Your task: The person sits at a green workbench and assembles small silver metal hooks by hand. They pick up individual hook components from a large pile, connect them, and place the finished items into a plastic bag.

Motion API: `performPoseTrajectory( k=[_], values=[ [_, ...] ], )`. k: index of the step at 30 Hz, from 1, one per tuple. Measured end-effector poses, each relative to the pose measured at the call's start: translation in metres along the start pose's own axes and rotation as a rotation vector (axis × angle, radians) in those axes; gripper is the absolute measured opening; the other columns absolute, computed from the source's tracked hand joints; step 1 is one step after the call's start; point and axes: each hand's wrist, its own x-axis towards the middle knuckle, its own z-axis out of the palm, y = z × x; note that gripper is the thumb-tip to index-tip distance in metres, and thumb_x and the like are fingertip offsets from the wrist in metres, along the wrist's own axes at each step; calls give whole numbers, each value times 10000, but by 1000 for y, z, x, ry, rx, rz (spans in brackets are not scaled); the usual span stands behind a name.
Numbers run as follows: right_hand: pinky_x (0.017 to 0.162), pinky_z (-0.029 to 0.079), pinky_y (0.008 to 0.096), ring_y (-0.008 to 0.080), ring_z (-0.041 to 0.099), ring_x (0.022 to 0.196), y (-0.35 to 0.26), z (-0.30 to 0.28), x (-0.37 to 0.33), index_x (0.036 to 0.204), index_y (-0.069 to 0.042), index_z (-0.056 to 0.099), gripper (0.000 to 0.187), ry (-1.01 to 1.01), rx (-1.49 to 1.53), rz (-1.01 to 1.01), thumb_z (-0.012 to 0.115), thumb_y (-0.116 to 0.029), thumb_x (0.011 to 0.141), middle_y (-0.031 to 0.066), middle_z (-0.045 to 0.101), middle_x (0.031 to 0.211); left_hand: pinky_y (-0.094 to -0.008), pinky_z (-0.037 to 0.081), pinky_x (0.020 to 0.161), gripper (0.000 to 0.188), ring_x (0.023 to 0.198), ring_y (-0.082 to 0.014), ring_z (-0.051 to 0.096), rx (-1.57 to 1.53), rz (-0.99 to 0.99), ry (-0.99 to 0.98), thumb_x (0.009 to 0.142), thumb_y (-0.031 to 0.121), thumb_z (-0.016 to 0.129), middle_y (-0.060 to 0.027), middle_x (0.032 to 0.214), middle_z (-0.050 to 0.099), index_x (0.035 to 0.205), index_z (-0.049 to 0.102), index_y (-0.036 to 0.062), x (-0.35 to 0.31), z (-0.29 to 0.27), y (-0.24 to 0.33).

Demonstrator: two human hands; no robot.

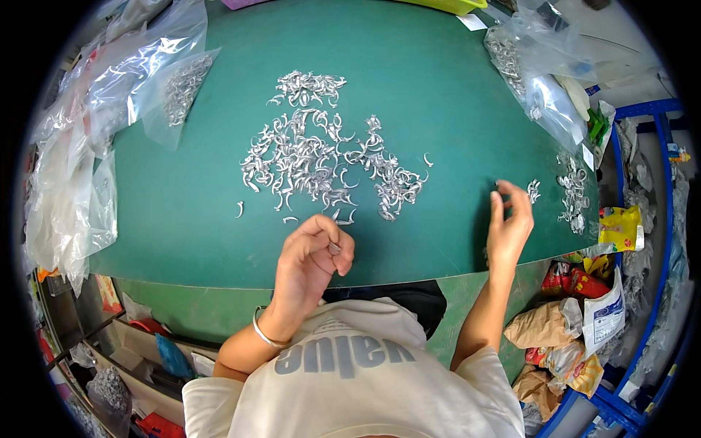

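My left hand (315,250) is closed in front of the near edge of the main heap, its fingers curled round a small silver curved metal piece (334,249). Just beyond it lie a few loose pieces (343,217) of the same kind. A big heap of curved silver metal pieces (296,157) spreads over the green table (438,80), with a smaller pile (310,87) behind and another pile (398,186) to the right. On the right, my right hand (511,226) hovers with thumb and forefinger brought together; what they pinch is too small to make out.
Next to my right hand is a small cluster of pieces (534,191), with a longer pile (574,193) at the table's right edge. Clear plastic bags (80,190) cover the left side; a bag of pieces (507,62) lies back right. A blue rack (668,197) stands beyond.
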Motion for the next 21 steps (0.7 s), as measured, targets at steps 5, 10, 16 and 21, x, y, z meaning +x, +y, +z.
performPoseTrajectory(
  k=[5, 10, 16, 21],
  values=[
    [777, 420, 379, 307, 533, 867, 41, 11, 17, 876, -7, 623, 110, 22, -203, -181, 621, -30, 768, 120, 588, 902, -235, 353, 544, 85, 625, -121, 440, 92, -4, 44, 838, 59, 427, -81, 732, 521, 848, 503, 23, 3, 0, -5],
    [709, 428, 361, 276, 548, 779, 59, -9, 18, 798, -11, 616, 34, 93, -213, -174, 623, -19, 766, 112, 614, 830, -226, 376, 569, 88, 650, -102, 451, 160, 29, 76, 861, 42, 472, -55, 774, 533, 907, 540, 10, 2, -2, -8],
    [689, 447, 298, 219, 560, 722, -31, -23, -22, 764, 29, 604, 71, -115, 433, -310, 653, 48, 716, 109, 624, 764, -202, 398, 600, 195, 705, -69, 482, 340, -4, -54, 852, 20, 567, -34, 851, 563, 1041, 575, -25, 5, 14, -15],
    [646, 443, 304, 222, 557, 716, -71, -13, -43, 766, 24, 624, 145, -272, 638, -333, 691, 74, 647, 107, 627, 754, -182, 398, 617, 223, 723, -34, 473, 305, 15, -190, 818, -41, 603, -19, 869, 570, 1041, 594, -39, 7, 34, -18]
  ],
)
